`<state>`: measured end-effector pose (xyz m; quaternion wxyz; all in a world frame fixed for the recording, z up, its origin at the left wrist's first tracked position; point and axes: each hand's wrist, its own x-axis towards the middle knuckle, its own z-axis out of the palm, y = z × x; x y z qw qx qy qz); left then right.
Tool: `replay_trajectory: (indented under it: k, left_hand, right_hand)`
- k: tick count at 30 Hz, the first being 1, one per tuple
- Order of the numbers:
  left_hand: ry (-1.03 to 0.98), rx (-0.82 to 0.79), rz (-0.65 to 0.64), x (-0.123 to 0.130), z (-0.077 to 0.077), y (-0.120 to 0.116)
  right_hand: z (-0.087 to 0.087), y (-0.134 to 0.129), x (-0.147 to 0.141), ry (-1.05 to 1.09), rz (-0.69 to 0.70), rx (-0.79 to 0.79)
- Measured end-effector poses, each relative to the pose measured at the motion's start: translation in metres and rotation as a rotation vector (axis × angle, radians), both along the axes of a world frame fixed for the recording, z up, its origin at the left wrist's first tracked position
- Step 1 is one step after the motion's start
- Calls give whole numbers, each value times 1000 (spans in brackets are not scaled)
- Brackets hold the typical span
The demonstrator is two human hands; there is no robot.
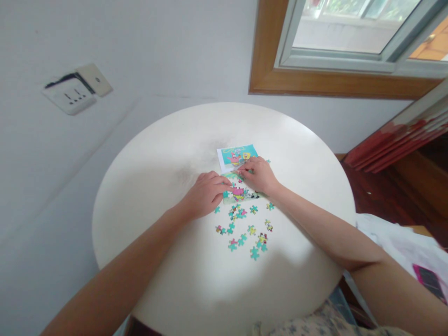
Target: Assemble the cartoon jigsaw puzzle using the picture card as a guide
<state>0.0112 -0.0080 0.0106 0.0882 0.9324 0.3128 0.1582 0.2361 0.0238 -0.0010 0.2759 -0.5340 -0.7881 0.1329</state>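
A partly assembled jigsaw puzzle with a pink cartoon figure lies on the white table. Its picture sheet sits just beyond it. My left hand rests at the puzzle's left side, fingers stretched out over its edge. At the upper right of the puzzle, my right hand has thumb and fingertips pinched together; whatever is between them is too small to make out. That hand covers part of the sheet and the puzzle. Loose puzzle pieces, mostly turquoise, lie scattered on the near side.
The round white table stands against a wall bearing a power socket. A wood-framed window is at the upper right, with a red curtain below it. A phone-like pink-edged object lies on white material at the right.
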Motion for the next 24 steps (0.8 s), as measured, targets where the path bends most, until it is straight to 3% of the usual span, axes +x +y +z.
replay_trajectory:
  k: [4,10,16,24]
  left_hand:
    - [-9,22,12,1,0,-1]
    - [36,75,33,2,0,-4]
    - [60,115,66,5,1,-5]
    - [78,113,112,11,-4,-4]
  right_hand:
    - [6,-6,16,-30,95,6]
    - [16,-24,36,-325,316,93]
    - [19,-31,32,-462,347,203]
    - [17,-33,29,-472,362,173]
